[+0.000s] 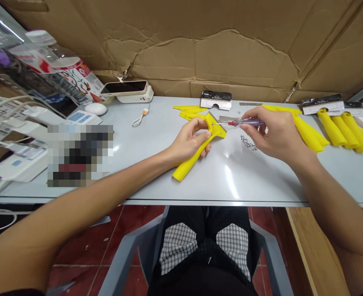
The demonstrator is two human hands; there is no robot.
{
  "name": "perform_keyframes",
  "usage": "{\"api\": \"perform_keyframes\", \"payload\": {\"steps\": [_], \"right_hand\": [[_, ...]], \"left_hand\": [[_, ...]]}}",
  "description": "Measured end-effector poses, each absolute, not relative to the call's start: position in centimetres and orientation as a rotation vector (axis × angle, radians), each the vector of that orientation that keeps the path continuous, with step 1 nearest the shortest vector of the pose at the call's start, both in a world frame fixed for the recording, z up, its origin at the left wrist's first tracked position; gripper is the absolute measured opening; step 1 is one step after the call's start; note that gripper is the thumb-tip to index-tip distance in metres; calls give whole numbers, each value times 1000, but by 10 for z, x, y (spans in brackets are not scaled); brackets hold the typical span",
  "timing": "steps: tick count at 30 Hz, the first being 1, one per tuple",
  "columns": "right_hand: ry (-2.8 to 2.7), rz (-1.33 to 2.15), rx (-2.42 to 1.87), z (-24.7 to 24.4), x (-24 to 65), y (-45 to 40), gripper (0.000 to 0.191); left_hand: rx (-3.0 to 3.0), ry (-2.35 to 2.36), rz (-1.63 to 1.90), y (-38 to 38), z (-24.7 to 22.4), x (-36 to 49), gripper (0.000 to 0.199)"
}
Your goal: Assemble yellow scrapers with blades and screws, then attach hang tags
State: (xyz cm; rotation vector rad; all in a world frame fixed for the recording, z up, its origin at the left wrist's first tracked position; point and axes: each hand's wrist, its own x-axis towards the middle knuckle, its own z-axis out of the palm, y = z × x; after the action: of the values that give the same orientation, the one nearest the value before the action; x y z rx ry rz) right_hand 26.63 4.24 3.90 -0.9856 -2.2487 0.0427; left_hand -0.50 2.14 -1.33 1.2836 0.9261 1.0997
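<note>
A yellow scraper with a metal blade along its wide head is held in my left hand, its handle slanting down toward the table's front edge. My right hand grips a screwdriver with a clear purple handle. The screwdriver's tip meets a screw on the scraper's head, and its shaft lies nearly level. Just below and left of my right hand, a small pile of screws rests on the table. Flat yellow pieces and a thin metal blade lie behind the scraper.
The grey table backs onto brown cardboard. More yellow handles and black-and-white boxes are at the back and right. Left are a phone, bottles, power strips with cables, and a blurred-out patch.
</note>
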Motion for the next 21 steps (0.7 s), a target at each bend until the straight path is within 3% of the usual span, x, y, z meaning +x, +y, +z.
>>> {"api": "perform_keyframes", "payload": {"steps": [8, 12, 21], "right_hand": [[-2280, 153, -1013, 39, 266, 38, 26], [-2264, 105, -962, 38, 266, 39, 14], [-2263, 9, -1082, 40, 267, 43, 19]], "left_hand": [[1298, 948, 1104, 22, -15, -4, 27], [1289, 950, 1112, 23, -15, -4, 27], [1297, 936, 1110, 23, -17, -4, 26]]}}
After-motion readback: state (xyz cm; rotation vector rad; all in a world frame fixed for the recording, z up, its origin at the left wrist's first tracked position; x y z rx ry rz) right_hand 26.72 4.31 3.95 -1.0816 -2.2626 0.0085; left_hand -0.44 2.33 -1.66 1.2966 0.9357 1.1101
